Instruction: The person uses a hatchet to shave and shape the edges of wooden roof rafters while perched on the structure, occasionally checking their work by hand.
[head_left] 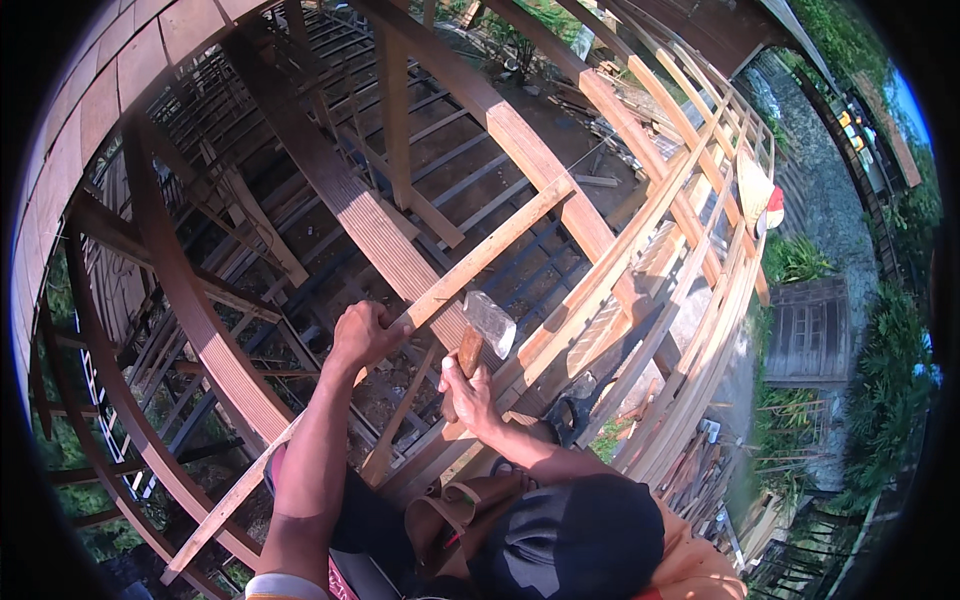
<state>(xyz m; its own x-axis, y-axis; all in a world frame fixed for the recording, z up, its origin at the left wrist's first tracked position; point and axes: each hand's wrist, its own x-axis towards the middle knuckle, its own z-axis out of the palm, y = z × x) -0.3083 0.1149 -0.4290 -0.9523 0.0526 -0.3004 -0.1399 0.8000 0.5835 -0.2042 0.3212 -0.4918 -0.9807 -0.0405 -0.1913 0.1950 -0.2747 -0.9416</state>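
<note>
My left hand (366, 334) is closed around a narrow wooden batten (490, 252), which crosses the sloping rafters diagonally. In line with it, a pale strip (225, 515) shows beyond my left forearm. My right hand (472, 395) grips the wooden handle of a hatchet (489, 322). Its broad grey metal head stands up beside the batten, over a reddish-brown rafter (375, 225), and does not visibly touch the batten. Below my hands shows a brown tool pouch (438, 515). A black cap (570, 535) hides part of my right forearm.
Dark rafters (205, 320) curve past on the left, with deep gaps between them. Several long pale battens (690, 330) run along the right side. Wooden shingles (120, 75) cover the upper left edge. Far below lies ground with scattered timber; a straw hat (755, 188) shows at right.
</note>
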